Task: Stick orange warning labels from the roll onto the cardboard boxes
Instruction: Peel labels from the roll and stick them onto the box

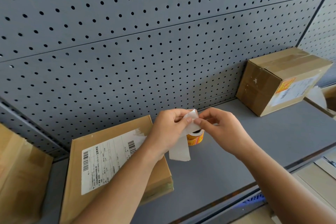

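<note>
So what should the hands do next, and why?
Probably peel one sticker free. The left hand and right hand both pinch the white backing strip at its fold above the roll, and no loose sticker shows yet. The flat box shows only a white shipping label; the far box already wears an orange label.

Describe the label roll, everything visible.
The label roll is a spool of orange labels with red and yellow print, its dark core opening facing up. A white backing strip runs up from it; the left hand and right hand pinch the strip, and its loose end hangs down. Whether the roll rests on the grey shelf is unclear.
</note>
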A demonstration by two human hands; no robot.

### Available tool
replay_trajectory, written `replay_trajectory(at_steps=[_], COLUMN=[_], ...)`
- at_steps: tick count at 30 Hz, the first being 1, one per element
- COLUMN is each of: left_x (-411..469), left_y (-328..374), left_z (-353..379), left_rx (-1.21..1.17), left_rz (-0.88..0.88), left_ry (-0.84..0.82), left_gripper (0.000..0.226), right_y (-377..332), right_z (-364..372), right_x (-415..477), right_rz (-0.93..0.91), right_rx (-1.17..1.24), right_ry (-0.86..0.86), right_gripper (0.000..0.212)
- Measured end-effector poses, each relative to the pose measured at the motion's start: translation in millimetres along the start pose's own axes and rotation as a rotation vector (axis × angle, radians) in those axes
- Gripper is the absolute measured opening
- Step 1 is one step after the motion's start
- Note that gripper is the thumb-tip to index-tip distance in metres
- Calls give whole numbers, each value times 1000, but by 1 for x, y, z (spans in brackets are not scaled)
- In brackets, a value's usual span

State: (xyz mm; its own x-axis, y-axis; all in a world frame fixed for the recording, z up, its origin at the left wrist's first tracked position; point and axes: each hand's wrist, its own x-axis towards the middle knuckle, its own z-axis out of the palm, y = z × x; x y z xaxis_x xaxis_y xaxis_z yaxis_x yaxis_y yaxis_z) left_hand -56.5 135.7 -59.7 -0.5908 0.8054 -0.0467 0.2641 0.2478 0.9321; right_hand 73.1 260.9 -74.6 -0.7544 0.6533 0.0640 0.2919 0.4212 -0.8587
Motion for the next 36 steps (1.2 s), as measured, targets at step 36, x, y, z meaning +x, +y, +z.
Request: replay_trajectory(at_steps=[36], left_x=[-60], left_y=[33], left_z=[-35], left_rx=[-343], left_rz=[-16], left_ry=[124], left_gripper=[28], right_y=[-71], right_z=[7], right_x=[-37], right_rz=[-481], right_rx=[-322], right_ry=[408], right_gripper=[9])
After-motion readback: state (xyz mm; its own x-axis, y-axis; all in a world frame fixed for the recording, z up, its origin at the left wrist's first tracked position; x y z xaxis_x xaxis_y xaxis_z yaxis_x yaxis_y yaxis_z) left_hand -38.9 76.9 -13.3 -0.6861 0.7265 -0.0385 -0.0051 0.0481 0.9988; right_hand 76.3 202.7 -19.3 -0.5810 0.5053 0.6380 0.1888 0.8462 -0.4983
